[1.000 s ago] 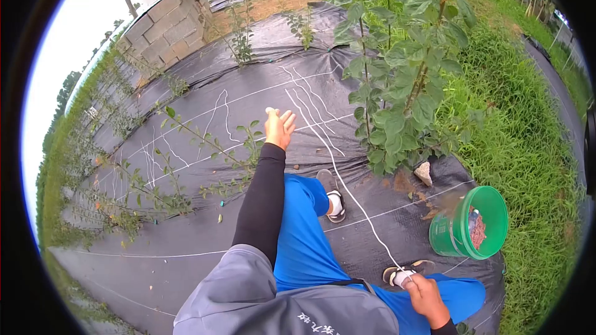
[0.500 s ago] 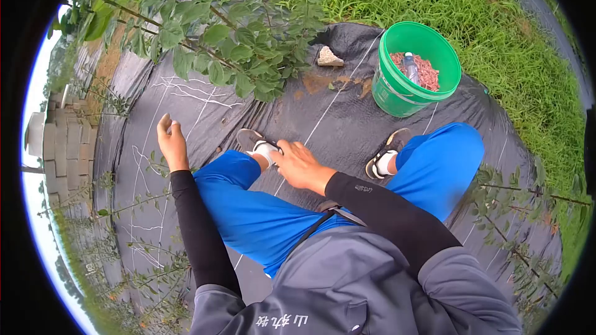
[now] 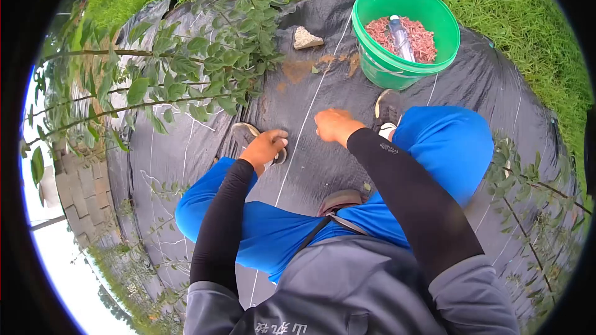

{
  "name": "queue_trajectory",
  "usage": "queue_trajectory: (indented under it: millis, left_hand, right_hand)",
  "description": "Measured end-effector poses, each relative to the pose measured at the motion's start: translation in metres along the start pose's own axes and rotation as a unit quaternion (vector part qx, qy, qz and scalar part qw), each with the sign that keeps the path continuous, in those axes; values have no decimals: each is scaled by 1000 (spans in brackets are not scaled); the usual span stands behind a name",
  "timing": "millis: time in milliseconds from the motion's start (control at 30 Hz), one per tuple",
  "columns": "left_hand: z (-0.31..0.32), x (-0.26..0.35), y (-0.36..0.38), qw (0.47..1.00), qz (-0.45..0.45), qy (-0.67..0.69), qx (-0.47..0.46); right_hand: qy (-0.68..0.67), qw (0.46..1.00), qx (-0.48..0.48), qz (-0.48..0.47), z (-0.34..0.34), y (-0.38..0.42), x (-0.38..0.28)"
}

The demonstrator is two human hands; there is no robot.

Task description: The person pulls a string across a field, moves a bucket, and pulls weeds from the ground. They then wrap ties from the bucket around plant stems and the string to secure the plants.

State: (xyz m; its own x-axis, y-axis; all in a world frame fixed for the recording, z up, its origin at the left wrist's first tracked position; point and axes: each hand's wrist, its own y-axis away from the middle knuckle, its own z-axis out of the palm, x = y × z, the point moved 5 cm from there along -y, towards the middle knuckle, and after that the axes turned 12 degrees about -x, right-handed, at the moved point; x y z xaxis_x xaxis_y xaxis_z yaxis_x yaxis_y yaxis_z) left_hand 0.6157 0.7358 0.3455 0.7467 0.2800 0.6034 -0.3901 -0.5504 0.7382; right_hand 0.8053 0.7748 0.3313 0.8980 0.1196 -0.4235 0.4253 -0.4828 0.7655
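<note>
My left hand is over my left shoe, its fingers curled in and the thumb against them. I cannot make out anything in it. To its right, my right hand hangs over the black ground sheet, back up and fingers folded under. What it may hold is hidden. A gap separates the two hands. Ahead of the right hand stands a green bucket with reddish-pink shreds inside. A clear plastic bottle lies on the shreds.
Leafy branches reach in from the left, and thinner ones stand at the right. A pale stone lies on the sheet. Grass borders it. Grey blocks are at far left. A maroon object shows between my legs.
My left hand has come rightward and inward from the left side. My right hand has moved right and forward. The view has shifted, so the bucket appears higher and the branches larger.
</note>
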Motion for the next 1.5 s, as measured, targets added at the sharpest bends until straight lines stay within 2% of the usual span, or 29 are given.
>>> queue_trajectory:
  millis: [33, 133, 167, 200, 267, 300, 433, 467, 533, 600, 667, 733, 767, 800, 833, 900, 933, 967, 1033, 1100, 1133, 1167, 1200, 1267, 1333, 1367, 1400, 1467, 1500]
  left_hand:
    - [1, -2, -10, 998, -16, 53, -2]
    - [-4, -25, -33, 996, -56, 60, -33]
    - [-11, -28, -32, 997, -28, 58, -42]
    - [-20, -34, -29, 996, -37, 62, -48]
    - [-40, -45, -24, 992, -40, -102, -68]
    - [-50, -57, -20, 991, -49, -99, -73]
    - [-103, -115, 1, 970, -176, -145, -81]
    - [-116, -174, 4, 965, -123, -218, -82]
    - [-143, -197, 2, 979, -55, -174, -85]
    - [-157, -219, -8, 995, -46, -90, -16]
    - [-168, -199, -28, 998, -40, -38, 22]
    - [-155, -221, -52, 994, -34, 89, 54]
    - [-143, -193, -64, 998, -29, -49, 23]
    - [-117, -196, -79, 983, 50, 175, 30]
    - [-89, -181, -101, 944, 206, 258, 15]
    - [-84, -106, -107, 983, -27, 169, -61]
    - [-85, -86, -120, 973, 3, 213, -87]
    - [-93, -55, -123, 972, 58, 220, -64]
    - [-105, -23, -126, 946, 175, 271, 25]
    - [-131, 22, -112, 918, 258, 230, 195]
    - [-145, 36, -104, 915, 251, 137, 284]
    - [-157, 48, -96, 898, 237, 43, 369]
    - [-166, 57, -98, 896, 239, 50, 372]
    - [-186, 76, -99, 842, 237, -11, 484]
    - [-195, 95, -111, 829, 269, -3, 490]
    - [-193, 103, -118, 855, 292, 32, 427]
    - [-190, 113, -122, 859, 308, -18, 409]
    - [-181, 120, -132, 875, 349, 0, 337]
    - [-176, 121, -132, 874, 356, -7, 330]
  right_hand:
    - [-7, 1000, -9, -2, 3, -11, 1]
    - [-53, 998, -36, -3, 10, -46, 6]
    - [-70, 997, -34, -21, 8, -59, 6]
    - [-87, 995, -32, -40, 8, -73, 5]
    - [-119, 990, -47, -53, 3, -101, 7]
    - [-146, 987, -32, -60, -3, -113, 8]
    - [-216, 974, -7, -71, -20, -168, 14]
    - [-218, 973, -19, -74, -24, -174, 12]
    - [-325, 941, -1, -93, -43, -182, 10]
    - [-409, 901, 36, -137, -41, -210, 3]
    - [-411, 893, 42, -176, -60, -214, -14]
    - [-455, 869, 63, -183, -65, -235, -25]
    - [-486, 853, 65, -176, -72, -237, -28]
    - [-517, 837, 67, -167, -77, -237, -28]
    - [-531, 833, 62, -138, -80, -242, -24]
    - [-532, 840, 61, -88, -82, -255, -10]
    - [-517, 851, 66, -67, -82, -264, -1]
    - [-522, 844, 112, -47, -86, -269, 8]
    - [-499, 834, 234, -33, -82, -312, 53]
    - [-455, 850, 265, -33, -91, -323, 66]
    - [-432, 856, 281, -33, -95, -329, 73]
    - [-328, 878, 319, -139, -109, -331, 71]
    - [-325, 885, 278, -185, -116, -337, 67]
    - [-406, 877, 130, -221, -122, -347, 54]
    - [-476, 851, 25, -222, -122, -355, 44]
    - [-499, 838, -11, -221, -125, -358, 38]
    - [-513, 829, -33, -221, -130, -360, 31]
    - [-531, 817, -54, -216, -134, -362, 20]
    - [-541, 812, -54, -210, -136, -366, 16]
